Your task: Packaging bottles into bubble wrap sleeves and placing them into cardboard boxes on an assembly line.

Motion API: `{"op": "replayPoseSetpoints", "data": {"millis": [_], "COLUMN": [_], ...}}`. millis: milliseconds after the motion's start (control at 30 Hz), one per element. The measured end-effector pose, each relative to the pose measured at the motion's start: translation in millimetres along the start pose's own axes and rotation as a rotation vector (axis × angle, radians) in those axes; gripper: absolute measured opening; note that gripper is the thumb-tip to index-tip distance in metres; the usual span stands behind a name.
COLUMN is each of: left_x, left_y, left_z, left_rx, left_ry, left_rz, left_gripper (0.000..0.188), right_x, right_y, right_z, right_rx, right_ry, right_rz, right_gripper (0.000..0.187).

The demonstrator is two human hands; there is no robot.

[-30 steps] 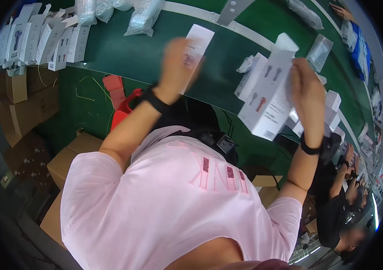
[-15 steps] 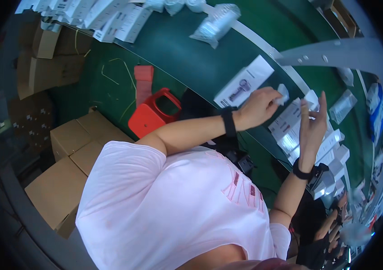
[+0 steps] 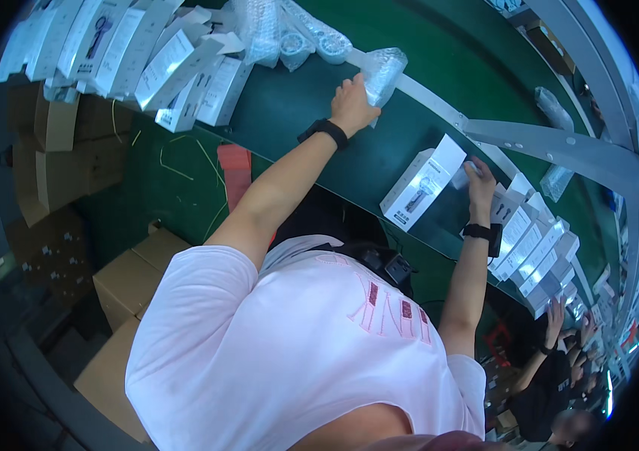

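Note:
My left hand point(image 3: 353, 107) reaches across the bench, its fingers closed on the near end of a bubble-wrapped package point(image 3: 386, 74). An upright-printed white carton point(image 3: 421, 188) with a picture on its side stands in front of me, its end flap raised. Just right of that carton, my right hand point(image 3: 480, 186) is closed, with a small whitish piece point(image 3: 474, 168) at its fingertips. What this piece is I cannot make out.
White cartons point(image 3: 526, 244) stand in a row to the right; more white cartons point(image 3: 113, 49) crowd the far left. Several bubble-wrapped packages point(image 3: 293, 41) lie beside those. A grey metal bracket point(image 3: 552, 143) rises at the bench's point(image 3: 289, 105) right. Brown boxes point(image 3: 128, 278) are on the floor.
My left hand has gone from beside the printed carton to the bubble-wrapped package and gripped it. My right hand has moved nearer the carton, its fingers now curled. The view has shifted.

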State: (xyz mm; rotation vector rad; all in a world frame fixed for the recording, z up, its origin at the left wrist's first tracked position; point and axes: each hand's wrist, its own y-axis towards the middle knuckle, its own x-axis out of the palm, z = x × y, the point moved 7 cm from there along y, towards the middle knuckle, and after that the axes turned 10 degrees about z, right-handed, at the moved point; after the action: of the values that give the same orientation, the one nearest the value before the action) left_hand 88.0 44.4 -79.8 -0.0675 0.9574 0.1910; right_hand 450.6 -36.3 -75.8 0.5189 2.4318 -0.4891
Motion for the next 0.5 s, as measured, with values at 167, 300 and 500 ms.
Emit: {"op": "replayPoseSetpoints", "data": {"millis": [167, 300, 500], "left_x": [-44, -119, -141], "left_y": [-17, -65, -103], "left_z": [19, 78, 117], "left_rx": [-0.055, -0.022, -0.234], "left_ry": [-0.939, -1.187, -1.536], "left_rz": [-0.431, -0.671, -0.964], "left_gripper": [0.073, 0.076, 0.083], "right_x": [-27, -41, -85], "right_y": [-61, -106, -151], "right_z": [-158, -274, -320], "right_rx": [-0.369, -0.485, -0.856], "right_ry": [-0.035, 0.541, 0.298], "right_rz": [0.283, -0.016, 0.193], "right_gripper": [0.069, 0.061, 0.019]}}
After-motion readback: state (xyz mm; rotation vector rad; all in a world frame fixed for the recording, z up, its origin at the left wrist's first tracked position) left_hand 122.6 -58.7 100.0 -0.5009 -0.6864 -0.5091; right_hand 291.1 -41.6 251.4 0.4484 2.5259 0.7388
